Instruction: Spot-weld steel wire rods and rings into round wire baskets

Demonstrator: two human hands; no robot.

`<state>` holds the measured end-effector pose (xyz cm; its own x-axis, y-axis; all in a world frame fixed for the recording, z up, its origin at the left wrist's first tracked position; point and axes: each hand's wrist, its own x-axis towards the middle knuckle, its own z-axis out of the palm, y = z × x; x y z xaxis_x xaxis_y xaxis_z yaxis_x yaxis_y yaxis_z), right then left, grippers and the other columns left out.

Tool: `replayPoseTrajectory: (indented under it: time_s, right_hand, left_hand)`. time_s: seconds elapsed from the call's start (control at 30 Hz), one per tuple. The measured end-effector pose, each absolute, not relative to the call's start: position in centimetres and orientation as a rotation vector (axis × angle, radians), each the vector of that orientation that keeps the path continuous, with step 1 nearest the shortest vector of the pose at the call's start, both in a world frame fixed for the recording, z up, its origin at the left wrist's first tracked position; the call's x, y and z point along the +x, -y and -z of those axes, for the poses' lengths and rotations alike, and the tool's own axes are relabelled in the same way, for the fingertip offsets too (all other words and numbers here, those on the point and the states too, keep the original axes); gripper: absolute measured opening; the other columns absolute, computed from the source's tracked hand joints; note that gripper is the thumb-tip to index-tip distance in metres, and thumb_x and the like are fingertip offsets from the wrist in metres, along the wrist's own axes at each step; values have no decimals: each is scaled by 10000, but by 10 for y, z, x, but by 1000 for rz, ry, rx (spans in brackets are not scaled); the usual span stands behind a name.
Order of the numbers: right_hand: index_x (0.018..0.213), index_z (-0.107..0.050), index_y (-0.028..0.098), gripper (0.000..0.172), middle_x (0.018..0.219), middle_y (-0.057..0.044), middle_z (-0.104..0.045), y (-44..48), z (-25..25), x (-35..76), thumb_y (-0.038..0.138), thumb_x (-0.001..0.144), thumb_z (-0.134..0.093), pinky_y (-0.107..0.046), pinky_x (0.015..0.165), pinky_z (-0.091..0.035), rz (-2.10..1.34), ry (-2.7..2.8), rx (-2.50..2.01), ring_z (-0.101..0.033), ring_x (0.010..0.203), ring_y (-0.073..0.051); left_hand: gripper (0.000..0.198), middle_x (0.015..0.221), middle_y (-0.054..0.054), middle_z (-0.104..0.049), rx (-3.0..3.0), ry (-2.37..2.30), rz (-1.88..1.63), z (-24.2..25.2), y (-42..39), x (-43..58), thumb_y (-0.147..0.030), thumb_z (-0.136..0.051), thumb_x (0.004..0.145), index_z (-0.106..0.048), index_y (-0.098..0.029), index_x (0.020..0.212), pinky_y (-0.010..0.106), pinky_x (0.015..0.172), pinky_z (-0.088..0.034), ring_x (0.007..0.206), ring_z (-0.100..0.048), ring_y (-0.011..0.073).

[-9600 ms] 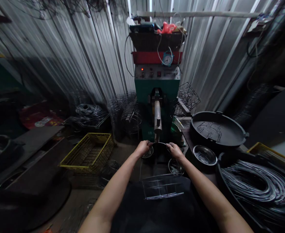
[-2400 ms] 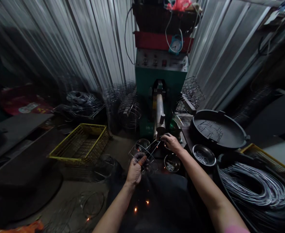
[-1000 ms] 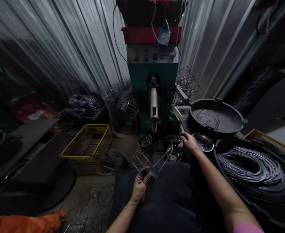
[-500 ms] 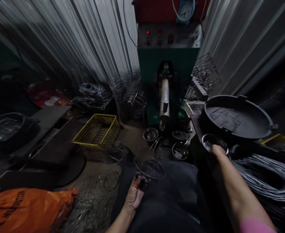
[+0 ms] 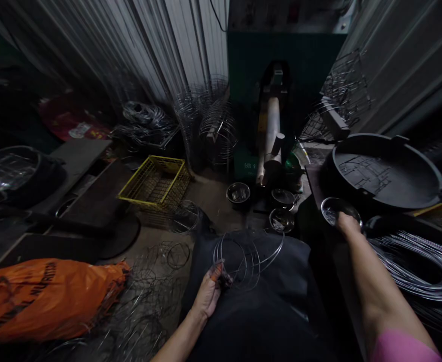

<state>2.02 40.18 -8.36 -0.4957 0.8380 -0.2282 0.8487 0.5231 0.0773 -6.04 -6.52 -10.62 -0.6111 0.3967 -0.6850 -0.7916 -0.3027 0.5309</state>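
My left hand [image 5: 211, 291] is closed round one side of a wire frame [image 5: 246, 257] made of thin metal rings. The frame is held over the dark cloth [image 5: 258, 311] on my lap, with its rings spreading to the right. My right hand [image 5: 348, 223] reaches into a small metal bowl [image 5: 323, 208] at the right; its fingers are hidden inside, and small shiny pieces show there. Ahead stands a green machine [image 5: 287, 50] with a thick metal bar [image 5: 272, 120] pointing toward me. Several small bowls, one a bowl of short metal pieces [image 5: 238, 201], sit below the bar.
A yellow wire basket [image 5: 155, 193] is at left of centre. Loose wire rings [image 5: 149, 291] lie beside an orange sack [image 5: 51, 296]. On the right are a large round pan [image 5: 405, 176] and a wire coil [image 5: 420, 261]. More wire frames [image 5: 221, 130] lean against the corrugated wall.
The view has tipped down and shifted slightly left. The wire frame in my left hand has turned, so more of its rings show. My right hand stays at the same bowl.
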Motion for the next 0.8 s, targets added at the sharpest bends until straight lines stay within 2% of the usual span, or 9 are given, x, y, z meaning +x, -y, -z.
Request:
replayPoseTrajectory:
  time_s: [0.1, 0.2, 0.33, 0.43, 0.63, 0.8]
  right_hand:
    - [1022, -528, 55, 285, 869, -236, -615, -371, 74, 28, 199, 821, -385, -333, 643, -408, -22, -2555, 1368, -601, 813, -297]
    - [989, -514, 106, 260, 862, -181, -626, -322, 64, 37, 270, 842, -378, -301, 614, -397, -27, -2687, 1129, -608, 783, -267]
    - [849, -525, 146, 148, 786, -115, -635, -256, 54, 43, 187, 814, -387, -265, 566, -366, 99, -2750, 593, -610, 701, -219]
    - [799, -520, 157, 115, 761, -96, -627, -223, 41, 30, 174, 791, -406, -249, 557, -353, 224, -2814, 323, -595, 680, -192]
    - [779, -504, 178, 110, 741, -54, -594, -189, 26, -7, 235, 804, -413, -248, 591, -378, 809, -2947, 173, -552, 675, -159]
    - [744, -496, 183, 224, 621, 2, -512, -171, 42, -10, 359, 829, -387, -238, 563, -398, 1457, -2975, 413, -488, 586, -120]
  left_hand:
    - [359, 578, 2, -602, -552, -1142, -1937, 106, 66, -64, -325, -688, 628, -600, -142, 924, 252, 600, -470, 564, -582, 122]
    - [258, 611, 11, -620, -586, -1039, -1963, 103, 63, -68, -300, -682, 640, -601, -142, 828, 296, 649, -486, 598, -592, 132]
    - [286, 673, -1, -631, -528, -917, -2028, 98, 56, -69, -220, -708, 615, -584, -166, 867, 323, 715, -486, 679, -604, 136]
    - [324, 683, 2, -635, -465, -941, -2021, 96, 48, -67, -201, -726, 590, -570, -172, 873, 297, 677, -488, 670, -606, 133]
    - [383, 634, -24, -615, -424, -981, -2038, 89, 33, -65, -242, -758, 538, -547, -189, 854, 230, 554, -462, 583, -595, 118]
    - [371, 645, -33, -613, -440, -945, -2094, 84, 26, -61, -252, -759, 537, -549, -198, 838, 221, 557, -459, 607, -594, 112]
